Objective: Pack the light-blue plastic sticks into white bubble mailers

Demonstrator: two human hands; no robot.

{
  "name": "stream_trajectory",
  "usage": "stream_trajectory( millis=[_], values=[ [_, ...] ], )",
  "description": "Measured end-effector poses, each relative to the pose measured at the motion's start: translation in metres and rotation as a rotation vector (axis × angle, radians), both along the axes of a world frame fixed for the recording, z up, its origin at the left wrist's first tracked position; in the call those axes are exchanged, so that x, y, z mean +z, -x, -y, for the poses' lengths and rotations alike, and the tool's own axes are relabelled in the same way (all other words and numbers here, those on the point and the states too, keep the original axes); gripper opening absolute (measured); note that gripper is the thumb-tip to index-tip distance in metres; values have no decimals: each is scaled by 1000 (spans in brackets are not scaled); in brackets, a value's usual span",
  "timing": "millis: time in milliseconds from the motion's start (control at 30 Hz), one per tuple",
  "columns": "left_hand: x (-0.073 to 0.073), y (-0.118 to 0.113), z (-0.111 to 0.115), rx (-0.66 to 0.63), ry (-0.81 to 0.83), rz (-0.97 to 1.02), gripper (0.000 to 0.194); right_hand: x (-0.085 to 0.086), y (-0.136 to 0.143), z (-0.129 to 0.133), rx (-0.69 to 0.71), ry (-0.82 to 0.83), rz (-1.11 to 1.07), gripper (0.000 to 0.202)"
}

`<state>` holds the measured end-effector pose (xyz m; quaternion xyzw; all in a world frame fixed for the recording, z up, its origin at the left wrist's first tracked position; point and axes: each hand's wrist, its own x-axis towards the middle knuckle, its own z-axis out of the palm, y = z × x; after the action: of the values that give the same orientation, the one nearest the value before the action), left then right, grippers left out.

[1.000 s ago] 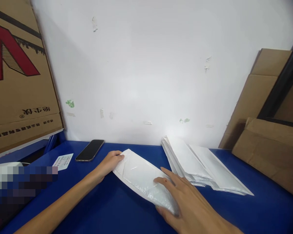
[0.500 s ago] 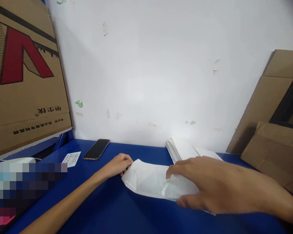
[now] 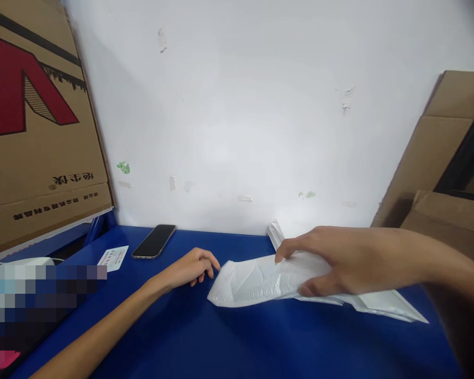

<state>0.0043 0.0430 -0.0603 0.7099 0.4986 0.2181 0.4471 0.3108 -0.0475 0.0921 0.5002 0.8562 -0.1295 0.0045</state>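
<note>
A crumpled white bag, paper-like with a shiny strip (image 3: 253,284), lies across the middle of the blue table. My right hand (image 3: 339,258) grips it from above, fingers over the far edge and thumb on the near side. At the bag's left end, my left hand (image 3: 199,267) rests with loosely bent fingers; its index fingertip is at or just off the bag's corner, and I see nothing held in it. More flat white sheets or bags (image 3: 391,305) stick out to the right beneath my right hand. Part of the white bag is hidden by that hand.
A black phone (image 3: 155,242) and a printed white card (image 3: 113,258) lie on the blue table (image 3: 221,342) at the left. A large cardboard box (image 3: 43,158) stands at the left, more cardboard (image 3: 450,226) at the right. A white stack (image 3: 275,234) leans near the white wall (image 3: 229,105).
My left fingers have loosened from the bag's left end. My right hand has moved up and away, shifting the bag slightly right; the flat white pieces at right now show.
</note>
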Motion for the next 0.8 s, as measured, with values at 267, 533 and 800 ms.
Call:
stream_trajectory(
  millis=[267, 533, 800],
  values=[
    [-1, -2, 5, 39, -269, -94, 26, 2, -6, -15, 62, 17, -3, 43],
    [-4, 5, -1, 48, -423, -163, 32, -5, 5, -33, 183, 12, -46, 41],
    [-2, -1, 5, 120, -334, -112, 44, 3, 0, -26, 135, -36, -72, 44]
  ],
)
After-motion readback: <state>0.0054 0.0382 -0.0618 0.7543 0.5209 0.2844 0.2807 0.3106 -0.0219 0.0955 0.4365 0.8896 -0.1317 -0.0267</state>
